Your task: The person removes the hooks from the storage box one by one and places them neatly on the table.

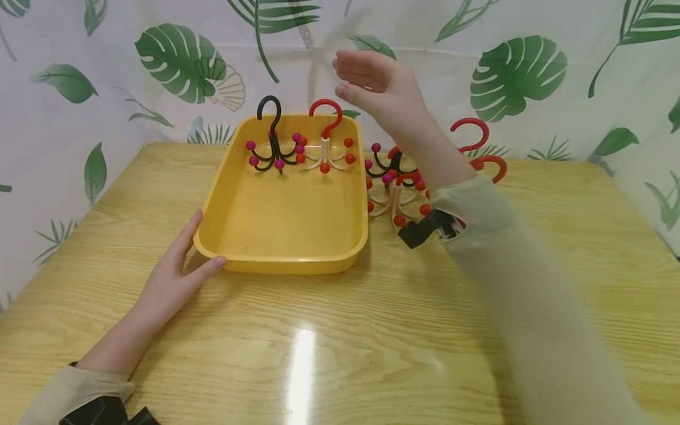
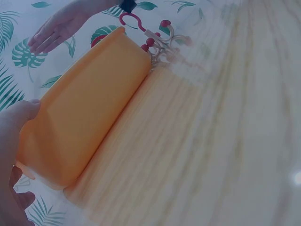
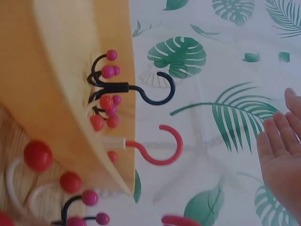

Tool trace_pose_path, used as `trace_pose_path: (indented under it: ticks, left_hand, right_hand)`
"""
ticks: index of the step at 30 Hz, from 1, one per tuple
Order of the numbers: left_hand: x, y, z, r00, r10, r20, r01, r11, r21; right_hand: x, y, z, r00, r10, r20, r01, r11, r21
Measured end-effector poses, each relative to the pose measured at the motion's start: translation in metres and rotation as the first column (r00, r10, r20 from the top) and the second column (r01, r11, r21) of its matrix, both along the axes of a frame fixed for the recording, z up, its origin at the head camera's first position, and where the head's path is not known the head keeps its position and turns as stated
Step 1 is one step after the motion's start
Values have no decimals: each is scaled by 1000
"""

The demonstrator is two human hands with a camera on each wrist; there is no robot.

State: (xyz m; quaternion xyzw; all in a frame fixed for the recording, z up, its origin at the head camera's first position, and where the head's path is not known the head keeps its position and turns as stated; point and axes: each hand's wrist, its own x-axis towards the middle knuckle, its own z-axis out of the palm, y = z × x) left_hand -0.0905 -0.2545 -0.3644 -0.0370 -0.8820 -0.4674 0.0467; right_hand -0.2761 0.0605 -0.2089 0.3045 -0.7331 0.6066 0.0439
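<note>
In the head view a yellow tray (image 1: pixel 287 218) holds a black hook rack with magenta balls (image 1: pixel 274 144) and a white one with a red hook (image 1: pixel 326 147), side by side at its far end. The left hand (image 1: pixel 172 274) touches the tray's near left corner, thumb on the near rim and fingers along the left side. Above and behind the tray's far right corner, the right hand (image 1: pixel 382 88) is raised with nothing in it, its fingers extended. The right wrist view shows that hand (image 3: pixel 282 155) apart from both hooks.
More hook racks stand on the table right of the tray, a black one (image 1: pixel 394 165) behind a white one (image 1: pixel 395 200), with red hooks (image 1: pixel 473 134) partly behind the right forearm. A leaf-patterned cloth (image 1: pixel 425 29) hangs behind the wooden table (image 1: pixel 239 342).
</note>
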Motion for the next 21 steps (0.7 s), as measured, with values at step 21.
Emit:
trace_pose_path:
  ticks: [21]
  left_hand:
    - [2,0,1,1000,0,3,0,1000,21]
  right_hand:
    - [-50,-111,-31,997,-55,59,34,948,316]
